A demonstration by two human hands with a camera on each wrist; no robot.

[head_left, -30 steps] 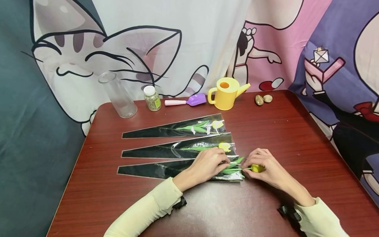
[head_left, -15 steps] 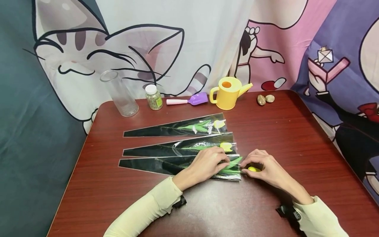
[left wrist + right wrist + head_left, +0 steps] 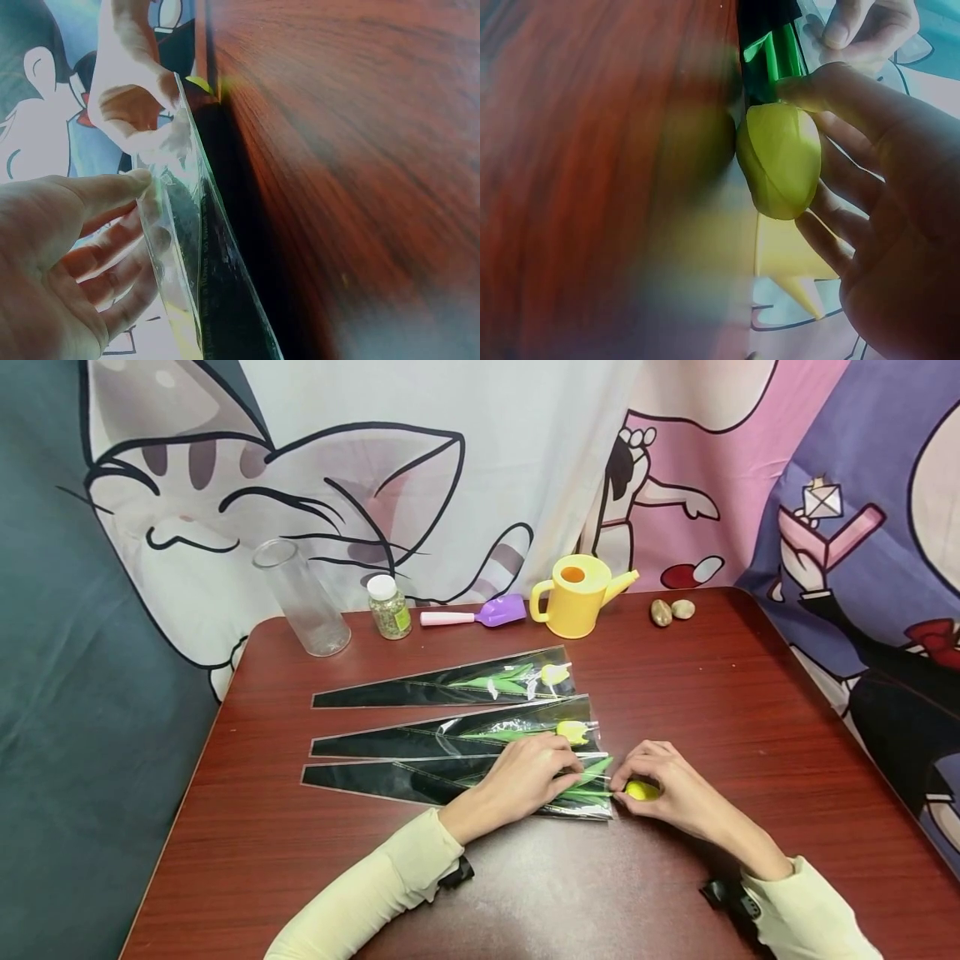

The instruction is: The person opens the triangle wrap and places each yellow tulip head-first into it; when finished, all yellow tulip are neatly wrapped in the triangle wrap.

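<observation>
My left hand (image 3: 525, 777) pinches the clear film near the wide end of the nearest flower sleeve (image 3: 360, 781), a black-backed tapered bag. In the left wrist view, thumb and fingers lie along the film's edge. Beyond that open end, my right hand (image 3: 671, 785) holds a yellow tulip (image 3: 642, 791) by its stem, just under the bloom. The right wrist view shows the tulip bloom (image 3: 780, 161) outside the sleeve, while its green leaves (image 3: 592, 781) lie at and within the mouth. My left fingers partly cover the sleeve.
Two more sleeves, a middle sleeve (image 3: 390, 742) and a far sleeve (image 3: 397, 693), each hold a yellow tulip. Along the back stand a glass vase (image 3: 311, 618), a jar (image 3: 390, 610), a purple scoop (image 3: 498, 611), a yellow watering can (image 3: 573, 606) and two stones (image 3: 662, 612).
The right hand has shifted slightly left, bringing the tulip bloom closer to the sleeve's mouth and its leaves further in. The left hand keeps its hold on the film.
</observation>
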